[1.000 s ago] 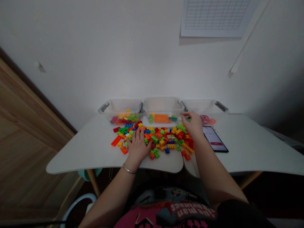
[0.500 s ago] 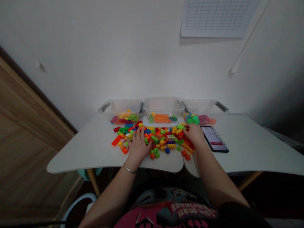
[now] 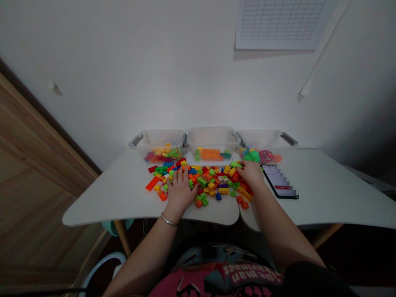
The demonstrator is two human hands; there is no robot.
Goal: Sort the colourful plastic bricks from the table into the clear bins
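A heap of small coloured toy building bricks point(image 3: 213, 181) is spread over the white table. My left hand point(image 3: 180, 192) rests palm down on the left part of the heap, its fingers spread and touching bricks. At the heap's right end is my right hand point(image 3: 252, 175), its fingers curled down among the pieces. A light green brick point(image 3: 236, 164) lies by its fingertips. What the curled fingers hold, if anything, is hidden. A small green bit shows at the far side of the right hand.
Along the wall stand three clear bins: the left bin point(image 3: 161, 138) holds mixed pieces, the middle bin point(image 3: 213, 136) large orange and green bricks, the right bin point(image 3: 262, 140) round toys. A phone point(image 3: 280, 181) lies right of my forearm. Two tabletops point(image 3: 102, 198) meet near the heap.
My right hand has shifted very slightly left, and a small green bit now shows at its far side. My left hand stays spread on the bricks.
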